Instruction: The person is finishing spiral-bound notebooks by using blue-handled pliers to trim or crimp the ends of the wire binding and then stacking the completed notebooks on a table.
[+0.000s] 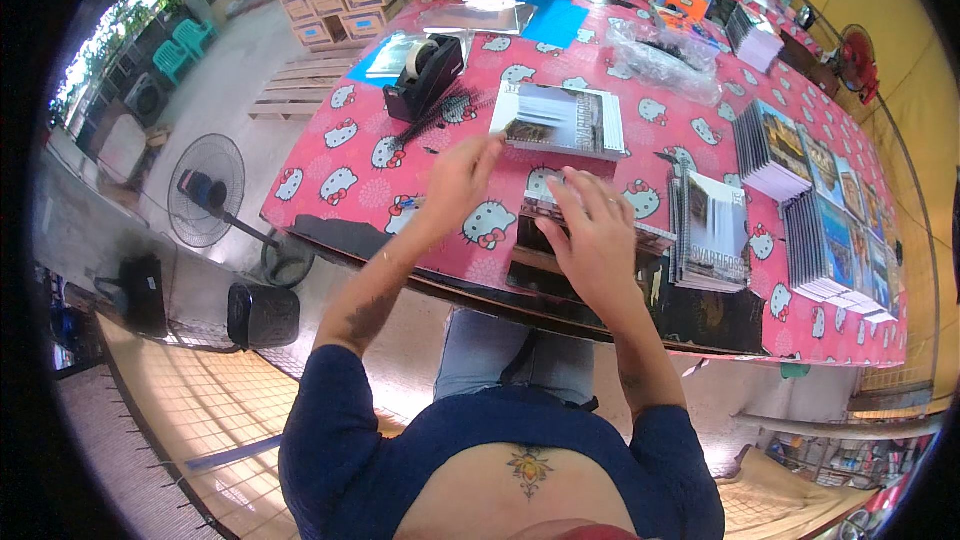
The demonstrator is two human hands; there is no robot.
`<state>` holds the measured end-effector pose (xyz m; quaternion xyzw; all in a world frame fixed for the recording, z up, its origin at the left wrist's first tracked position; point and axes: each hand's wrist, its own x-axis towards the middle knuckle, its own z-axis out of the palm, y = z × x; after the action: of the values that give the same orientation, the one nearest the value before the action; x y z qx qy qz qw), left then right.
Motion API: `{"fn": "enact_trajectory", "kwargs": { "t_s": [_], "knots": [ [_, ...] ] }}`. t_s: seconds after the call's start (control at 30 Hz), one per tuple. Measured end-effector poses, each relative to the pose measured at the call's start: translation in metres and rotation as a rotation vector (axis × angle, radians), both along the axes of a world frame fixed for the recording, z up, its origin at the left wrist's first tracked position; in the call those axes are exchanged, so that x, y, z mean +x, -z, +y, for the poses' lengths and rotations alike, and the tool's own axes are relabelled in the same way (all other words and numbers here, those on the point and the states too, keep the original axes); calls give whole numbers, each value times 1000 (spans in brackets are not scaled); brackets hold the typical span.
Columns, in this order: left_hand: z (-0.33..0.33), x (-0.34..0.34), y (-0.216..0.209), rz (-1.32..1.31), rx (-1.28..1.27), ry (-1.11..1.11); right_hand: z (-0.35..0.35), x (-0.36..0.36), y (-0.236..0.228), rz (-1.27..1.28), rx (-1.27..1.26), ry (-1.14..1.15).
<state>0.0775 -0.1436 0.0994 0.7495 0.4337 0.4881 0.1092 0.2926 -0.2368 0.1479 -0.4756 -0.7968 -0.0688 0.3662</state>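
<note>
Navy-sleeved L hand (465,180): fingertips at near-L corner of photo-cover notebook stack (560,120); can't tell if gripping. R hand (600,235), fingers loosely spread, over partly hidden photo-printed item (541,202). Stack just beyond both hands, long axis approx. L–R, cover top L, title lettering along R end. Tape dispenser (425,78) farther L.

Navy short-sleeved top (340,430), wide neckline (520,434), yellow flower tattoo (529,467), dark forearm tattoo (370,316), pale blue jeans (470,352)
</note>
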Motion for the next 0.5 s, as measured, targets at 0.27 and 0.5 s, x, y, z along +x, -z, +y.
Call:
{"fn": "enact_trajectory", "kwargs": {
  "t_s": [0.27,0.5],
  "knots": [
    [-68,21,-8,-105,-67,85,29,-8,25,87,-40,-22],
    [-53,21,-6,57,-8,34,31,-5,20,84,-104,-71]
  ]
}}
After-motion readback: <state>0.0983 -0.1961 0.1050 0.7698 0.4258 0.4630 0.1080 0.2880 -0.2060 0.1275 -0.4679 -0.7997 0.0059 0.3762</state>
